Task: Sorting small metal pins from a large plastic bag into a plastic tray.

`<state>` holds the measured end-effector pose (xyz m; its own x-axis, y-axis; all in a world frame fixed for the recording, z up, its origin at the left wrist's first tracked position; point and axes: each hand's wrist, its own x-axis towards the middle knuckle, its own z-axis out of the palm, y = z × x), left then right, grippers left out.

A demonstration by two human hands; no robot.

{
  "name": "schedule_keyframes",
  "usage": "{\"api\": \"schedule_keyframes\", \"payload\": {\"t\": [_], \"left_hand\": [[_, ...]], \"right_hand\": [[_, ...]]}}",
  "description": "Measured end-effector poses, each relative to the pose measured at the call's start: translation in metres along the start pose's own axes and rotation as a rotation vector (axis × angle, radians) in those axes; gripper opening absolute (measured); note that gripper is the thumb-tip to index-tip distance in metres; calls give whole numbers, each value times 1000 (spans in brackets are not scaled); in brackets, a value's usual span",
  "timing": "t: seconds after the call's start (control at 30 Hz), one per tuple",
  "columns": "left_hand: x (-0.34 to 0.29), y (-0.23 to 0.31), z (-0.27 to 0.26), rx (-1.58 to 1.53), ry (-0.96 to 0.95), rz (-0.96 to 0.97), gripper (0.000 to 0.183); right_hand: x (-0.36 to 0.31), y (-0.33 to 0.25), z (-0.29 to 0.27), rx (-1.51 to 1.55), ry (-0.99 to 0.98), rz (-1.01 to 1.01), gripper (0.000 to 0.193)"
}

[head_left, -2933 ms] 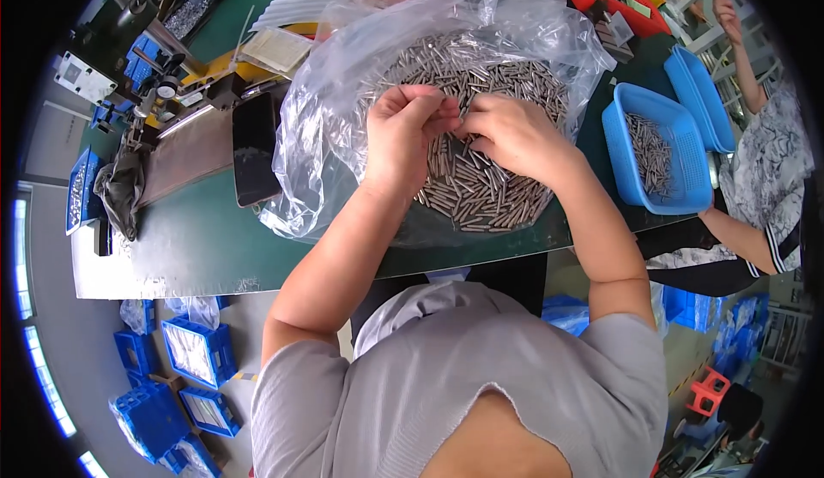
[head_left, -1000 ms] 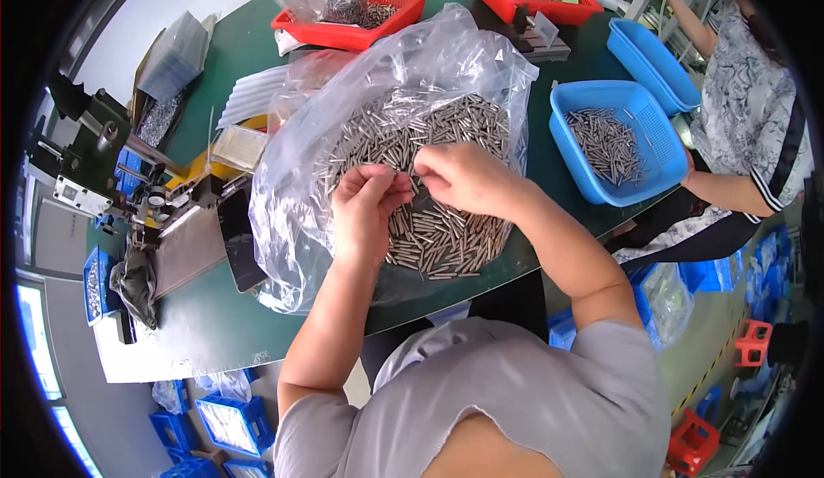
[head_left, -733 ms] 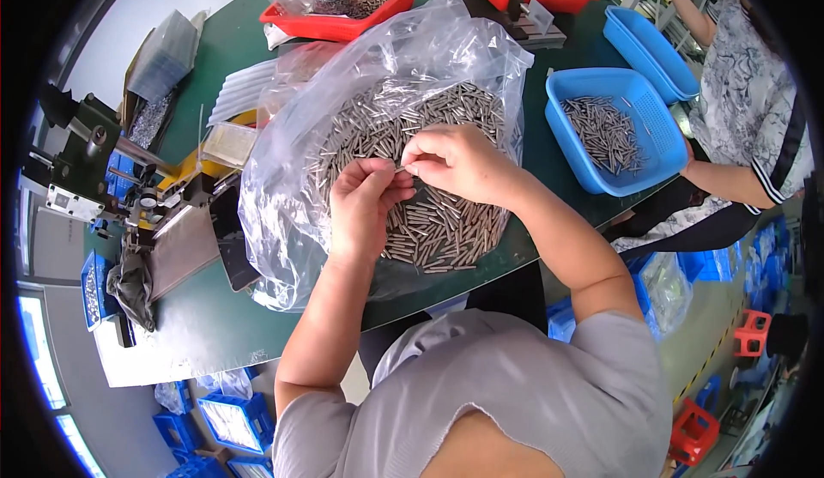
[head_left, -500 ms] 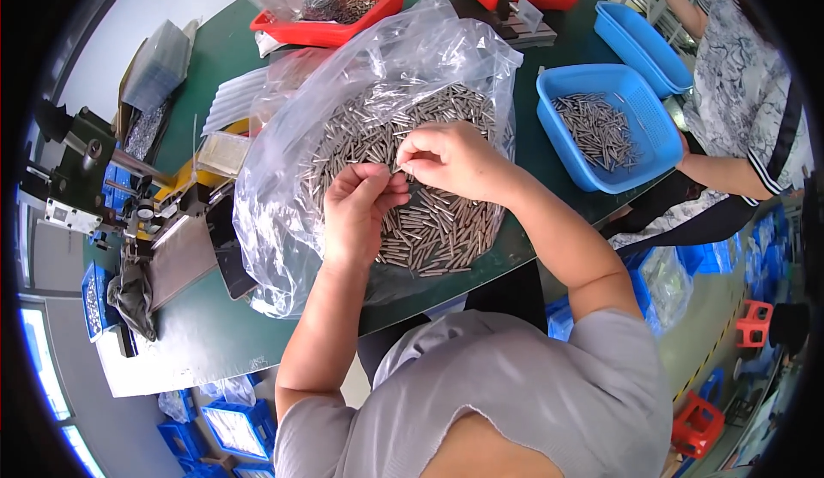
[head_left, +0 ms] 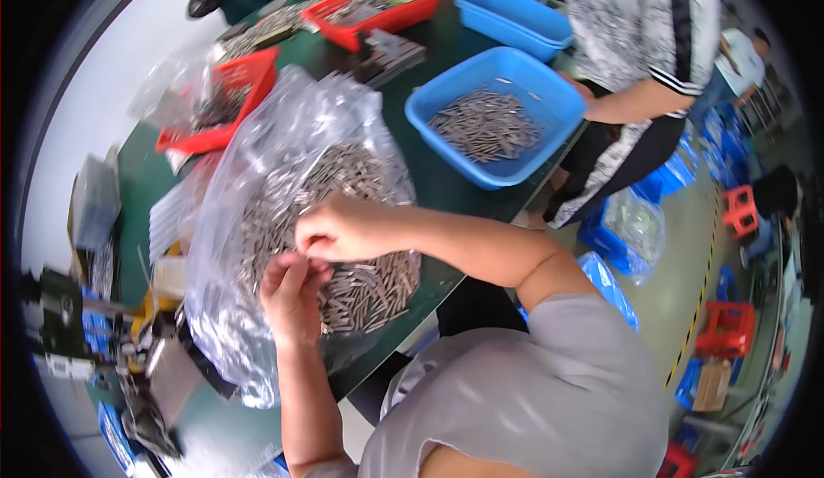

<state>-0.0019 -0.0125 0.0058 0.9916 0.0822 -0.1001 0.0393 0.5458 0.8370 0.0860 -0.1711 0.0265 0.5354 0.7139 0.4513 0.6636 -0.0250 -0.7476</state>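
My left hand (head_left: 292, 296) and my right hand (head_left: 345, 227) meet over a heap of small metal pins (head_left: 371, 293), thin and pointed, on a clear plastic bag (head_left: 225, 328). The fingertips of both hands are pinched close together and almost touch. Whatever lies between them is too small and blurred to make out. Pins spread around and beneath both hands, and the bag's crumpled edge rises behind them. To the right of the heap, a blue basin (head_left: 421, 126) holds more of the same pins.
A co-worker's hand (head_left: 577, 92) is at the basin's right side. Behind it stands another blue basket (head_left: 515, 23). Red baskets (head_left: 395, 16) of metal parts sit at the back. A bench device (head_left: 64, 319) occupies the left. Red stools (head_left: 728, 328) stand on the floor.
My view has swung to the right, so the table and bag sit further left. Both hands stay pinched together over the pins. The co-worker remains beside the blue basin.
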Motion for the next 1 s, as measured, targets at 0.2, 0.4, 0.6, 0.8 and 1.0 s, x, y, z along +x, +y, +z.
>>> {"api": "schedule_keyframes", "payload": {"t": [0.2, 0.4, 0.6, 0.8, 1.0], "left_hand": [[-1, 0, -2, -1, -119, 57, 8], [4, -4, -5, 27, -149, 95, 8], [3, -3, -10, -44, -142, 128, 10], [7, -5, -20, 38, -120, 194, 9], [8, -3, -22, -83, -155, 71, 13]], "right_hand": [[4, -10, -16, 365, -103, 346, 14], [-1, 8, 0, 417, 35, 252, 18], [1, 5, 21, 191, 219, 81, 18], [4, 3, 18, 543, 257, 377, 14], [5, 0, 23, 442, 297, 253, 12]]}}
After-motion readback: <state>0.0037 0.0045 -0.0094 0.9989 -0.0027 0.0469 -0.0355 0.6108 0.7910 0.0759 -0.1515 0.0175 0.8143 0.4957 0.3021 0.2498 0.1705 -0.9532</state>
